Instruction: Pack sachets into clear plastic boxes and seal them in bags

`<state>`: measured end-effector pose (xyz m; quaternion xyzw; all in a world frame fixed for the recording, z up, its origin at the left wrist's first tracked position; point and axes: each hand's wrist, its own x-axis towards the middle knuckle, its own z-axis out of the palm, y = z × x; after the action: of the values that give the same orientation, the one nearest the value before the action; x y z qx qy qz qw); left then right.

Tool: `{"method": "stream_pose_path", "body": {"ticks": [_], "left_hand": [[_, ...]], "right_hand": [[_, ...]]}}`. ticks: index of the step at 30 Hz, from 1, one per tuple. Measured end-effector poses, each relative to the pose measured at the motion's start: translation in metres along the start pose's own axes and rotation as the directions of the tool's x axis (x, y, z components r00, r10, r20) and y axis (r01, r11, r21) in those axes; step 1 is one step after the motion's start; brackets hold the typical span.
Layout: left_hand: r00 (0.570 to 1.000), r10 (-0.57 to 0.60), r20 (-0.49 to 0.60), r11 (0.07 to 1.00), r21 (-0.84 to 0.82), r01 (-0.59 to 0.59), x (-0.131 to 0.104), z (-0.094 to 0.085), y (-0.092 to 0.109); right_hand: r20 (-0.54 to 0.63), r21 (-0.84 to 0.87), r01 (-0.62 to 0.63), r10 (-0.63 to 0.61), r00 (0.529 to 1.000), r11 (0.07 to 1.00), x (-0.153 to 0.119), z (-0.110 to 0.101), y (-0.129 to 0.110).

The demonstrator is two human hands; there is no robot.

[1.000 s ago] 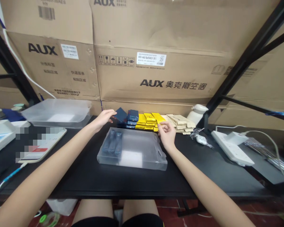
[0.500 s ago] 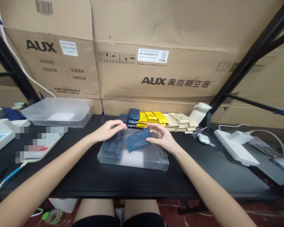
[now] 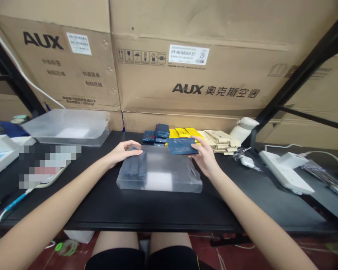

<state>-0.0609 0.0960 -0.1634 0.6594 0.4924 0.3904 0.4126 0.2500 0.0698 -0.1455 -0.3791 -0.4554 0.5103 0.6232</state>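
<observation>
In my right hand point(image 3: 204, 155) is a flat dark blue packet point(image 3: 181, 146), pinched by its right end between thumb and fingers. The packet hangs tilted over the back right part of a clear plastic box point(image 3: 183, 172). My left hand point(image 3: 125, 153) is at the box's back left corner, thumb on the near side and fingers behind the rim. Several dark blue packets point(image 3: 135, 165) stand side by side in the left end of the box, just below the left thumb. More blue packets point(image 3: 162, 131) are stacked behind the box.
Yellow packets point(image 3: 183, 132) and cream packets point(image 3: 221, 140) lie behind the box, beside a white bottle point(image 3: 243, 129). A second clear tray point(image 3: 70, 127) and a phone point(image 3: 53, 168) are to the left. Right are an earbud case point(image 3: 246, 161) and a power strip point(image 3: 287, 174).
My right hand has moved the blue packet up, back and to the right, away from the packets in the box. My left hand has shifted slightly left onto the box's corner.
</observation>
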Motion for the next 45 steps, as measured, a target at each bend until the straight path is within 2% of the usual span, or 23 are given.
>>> {"method": "stream_pose_path", "body": {"ticks": [4,8,10,14,17,21,23,26,29,31,35,37,39,42,45], "left_hand": [[0.995,-0.058,-0.084,0.994,-0.098,0.049,0.004,-0.013,-0.006],[0.989,-0.057,-0.138,0.992,-0.119,0.041,0.007,-0.028,-0.007],[0.985,-0.026,-0.169,0.993,-0.121,0.005,0.007,-0.035,-0.006],[0.982,-0.033,-0.184,0.986,-0.165,0.002,0.007,-0.045,-0.007],[0.983,-0.031,-0.182,0.985,-0.171,-0.001,0.008,-0.045,-0.008],[0.982,-0.011,-0.191,0.986,-0.167,-0.022,0.008,-0.044,-0.008],[0.979,-0.026,-0.201,0.982,-0.186,-0.013,0.007,-0.044,-0.007],[0.975,-0.059,-0.216,0.974,-0.225,0.009,0.007,-0.044,-0.006],[0.974,-0.050,-0.222,0.976,-0.220,0.000,0.007,-0.044,-0.006],[0.974,-0.043,-0.222,0.977,-0.212,-0.005,0.007,-0.044,-0.007],[0.974,-0.068,-0.216,0.977,-0.211,0.022,0.008,-0.041,-0.009],[0.971,-0.097,-0.219,0.974,-0.222,0.047,0.009,-0.038,-0.008],[0.966,-0.144,-0.217,0.958,-0.276,0.080,0.009,-0.034,-0.005],[0.966,-0.224,-0.128,0.894,-0.422,0.152,0.006,-0.030,0.004],[0.974,-0.223,-0.039,0.852,-0.494,0.175,0.002,-0.027,0.013]], "right_hand": [[-0.215,0.042,0.030,-0.020,0.976,0.999,0.008,-0.004,0.003],[-0.414,-0.071,0.078,-0.101,0.905,0.994,0.019,-0.017,0.007],[-0.446,-0.149,0.090,-0.148,0.882,0.985,0.025,-0.025,0.009],[-0.298,-0.265,0.101,-0.181,0.937,0.959,0.028,-0.033,0.013],[-0.174,-0.238,0.082,-0.126,0.977,0.968,0.024,-0.029,0.015],[-0.033,-0.183,0.041,-0.047,0.998,0.982,0.019,-0.024,0.013],[0.013,-0.138,-0.026,0.028,1.000,0.990,0.019,-0.024,0.010],[0.000,-0.072,-0.126,0.126,0.992,0.989,0.021,-0.026,0.006],[-0.042,-0.027,-0.183,0.182,0.982,0.983,0.022,-0.027,0.004],[0.010,-0.035,-0.205,0.206,0.979,0.978,0.021,-0.026,0.003],[0.209,-0.102,-0.209,0.226,0.951,0.973,0.014,-0.021,0.005],[0.270,-0.145,-0.200,0.233,0.934,0.969,0.011,-0.019,0.007],[0.301,-0.187,-0.185,0.236,0.924,0.965,0.009,-0.018,0.009],[0.292,-0.224,-0.139,0.203,0.935,0.964,0.009,-0.019,0.012],[0.292,-0.230,-0.114,0.180,0.939,0.967,0.011,-0.021,0.014]]}}
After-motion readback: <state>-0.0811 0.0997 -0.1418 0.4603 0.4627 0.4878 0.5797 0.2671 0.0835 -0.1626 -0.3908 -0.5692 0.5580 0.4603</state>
